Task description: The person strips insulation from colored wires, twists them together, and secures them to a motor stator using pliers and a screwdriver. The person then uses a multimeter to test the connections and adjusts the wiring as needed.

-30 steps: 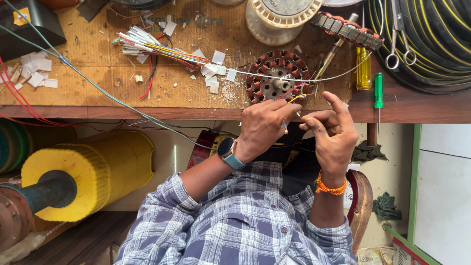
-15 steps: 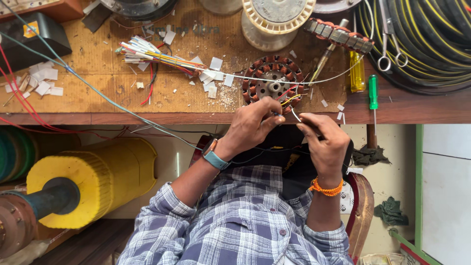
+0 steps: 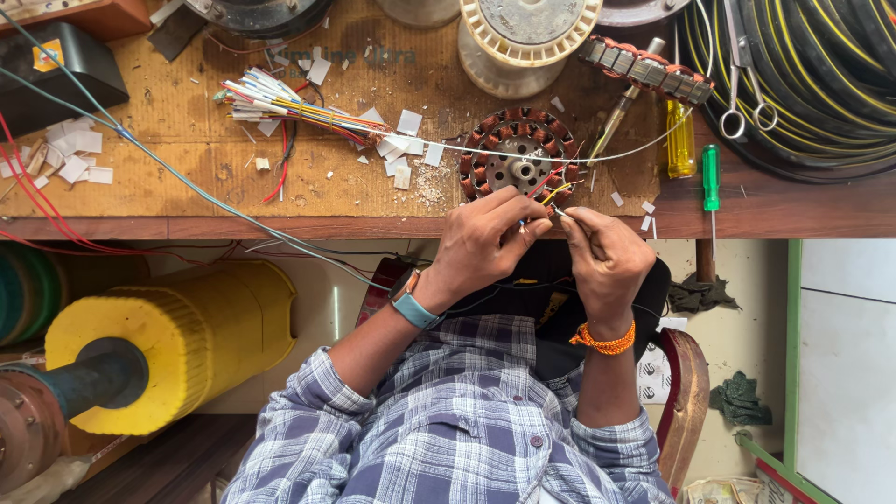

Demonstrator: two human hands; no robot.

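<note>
A round motor stator (image 3: pixel 520 166) wound with copper coils lies on the wooden bench (image 3: pixel 280 201) near its front edge. Thin coloured lead wires (image 3: pixel 553 194) run from its near side. My left hand (image 3: pixel 485 245) pinches these wires just below the stator. My right hand (image 3: pixel 605 254) pinches a thin wire end beside it, fingertips almost touching the left hand's. A white sleeved wire (image 3: pixel 607 154) crosses over the stator.
A bundle of coloured sleeves (image 3: pixel 280 103) and white paper scraps (image 3: pixel 401 149) lie left of the stator. Yellow (image 3: pixel 680 138) and green (image 3: pixel 711 177) screwdrivers, scissors (image 3: pixel 742 75) and coiled cable (image 3: pixel 821 84) sit right. A wire spool (image 3: pixel 527 37) stands behind. A yellow roller (image 3: pixel 168 345) is below left.
Both hands have shifted down and closer to the bench's front edge, from raised in front of the stator to just below it, still working the lead wires.
</note>
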